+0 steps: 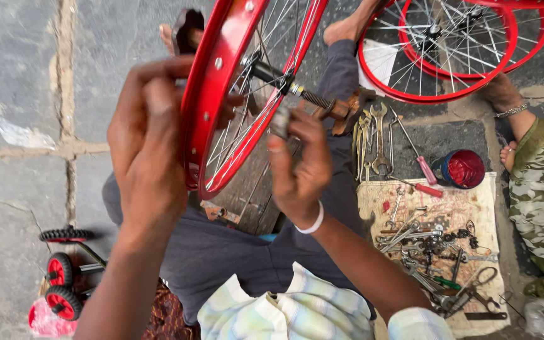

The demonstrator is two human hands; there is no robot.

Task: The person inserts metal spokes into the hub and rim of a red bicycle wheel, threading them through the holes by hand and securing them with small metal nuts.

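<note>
A red bicycle wheel rim with silver spokes stands edge-on in front of me, above my lap. My left hand grips the rim from the left side, fingers wrapped over it. My right hand, with a white band at the wrist, pinches a small metal tool against the spokes near the hub. The threaded axle sticks out to the right with a rusty nut on its end.
Spanners and a red-handled screwdriver lie on the stone ground. A cloth holds several tools and scissors. A small tin of red grease sits beside it. More red wheels lie top right. Another person in camouflage sits at right. Small black-and-red wheels lie lower left.
</note>
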